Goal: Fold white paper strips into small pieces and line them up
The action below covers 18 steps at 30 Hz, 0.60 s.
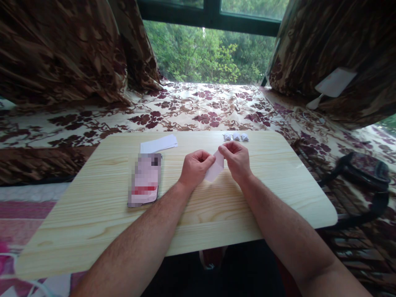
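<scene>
A small piece of folded white paper [215, 170] is held between my two hands, just above the middle of the table. My left hand [196, 167] pinches its left edge between thumb and curled fingers. At its upper right, my right hand [236, 159] grips it with thumb and forefinger. Beyond my right hand, three small folded white paper pieces [236, 137] stand in a row near the far edge. A short stack of white paper strips [158, 144] lies at the far left of my left hand.
The light wood-grain table [102, 206] has rounded corners. A pink phone [146, 177], partly blurred out, lies left of my left arm. Behind the table is a ledge with floral cloth [198, 107]. A white lamp [335, 82] stands at right, above a black bag [365, 169].
</scene>
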Tool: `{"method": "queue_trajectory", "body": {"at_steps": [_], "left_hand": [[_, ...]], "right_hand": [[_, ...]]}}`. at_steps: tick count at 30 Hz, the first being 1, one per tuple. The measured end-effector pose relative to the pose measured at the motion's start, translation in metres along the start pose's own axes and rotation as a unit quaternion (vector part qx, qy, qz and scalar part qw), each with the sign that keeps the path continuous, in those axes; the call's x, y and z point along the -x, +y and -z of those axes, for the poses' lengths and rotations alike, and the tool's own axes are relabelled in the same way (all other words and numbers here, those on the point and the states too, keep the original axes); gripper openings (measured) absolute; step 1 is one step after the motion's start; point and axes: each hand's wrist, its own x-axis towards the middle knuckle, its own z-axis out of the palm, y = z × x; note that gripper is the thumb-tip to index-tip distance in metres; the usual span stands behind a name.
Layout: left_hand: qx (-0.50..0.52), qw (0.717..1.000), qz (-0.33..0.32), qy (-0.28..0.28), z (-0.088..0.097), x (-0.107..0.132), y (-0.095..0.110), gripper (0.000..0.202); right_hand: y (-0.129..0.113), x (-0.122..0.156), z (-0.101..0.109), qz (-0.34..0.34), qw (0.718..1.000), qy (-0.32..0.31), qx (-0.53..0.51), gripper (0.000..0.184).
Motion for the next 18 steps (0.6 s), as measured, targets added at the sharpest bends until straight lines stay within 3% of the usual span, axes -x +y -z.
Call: {"method": "queue_trajectory", "body": {"at_steps": [18], "left_hand": [[0.013,0.999,0.017,-0.028,-0.0007,0.0015,0.0027,0.031]], "right_hand": [[0.0023,0.0000,0.0001,0.019,0.998,0.051,0.041,0.013]]}}
